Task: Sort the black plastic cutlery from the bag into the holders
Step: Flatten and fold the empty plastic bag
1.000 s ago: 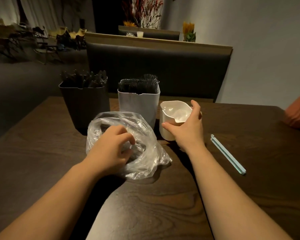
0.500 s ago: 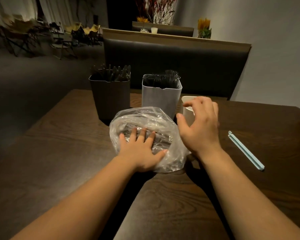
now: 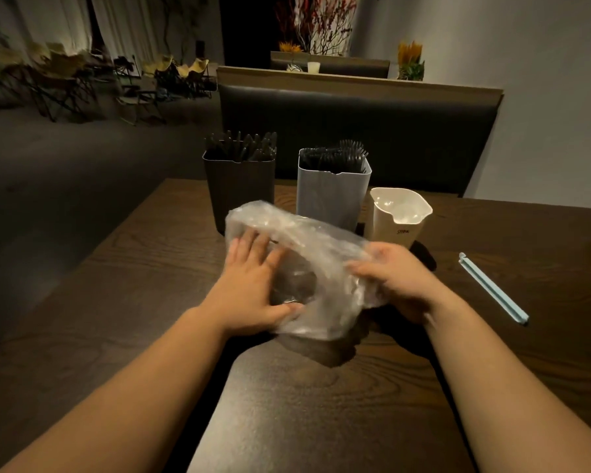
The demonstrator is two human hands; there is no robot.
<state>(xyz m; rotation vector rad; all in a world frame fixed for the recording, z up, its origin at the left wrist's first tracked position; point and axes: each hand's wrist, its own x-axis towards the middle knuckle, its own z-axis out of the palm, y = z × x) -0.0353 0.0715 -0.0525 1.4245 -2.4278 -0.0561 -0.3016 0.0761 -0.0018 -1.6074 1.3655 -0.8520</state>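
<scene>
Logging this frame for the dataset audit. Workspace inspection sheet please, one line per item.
Surface: dark wooden table, grain visible.
Job's things: plastic bag lies on the table, cutlery showing dark through it; black holder and grey holder both stand full of black cutlery; cream holder looks empty.
Clutter: pale blue clip lies on the table right of the holders.
Grippers: left hand rests flat on the bag; right hand grips the bag's right end.
Cables: nothing seen.
Surroundings: padded bench behind the table; folding chairs far left.
</scene>
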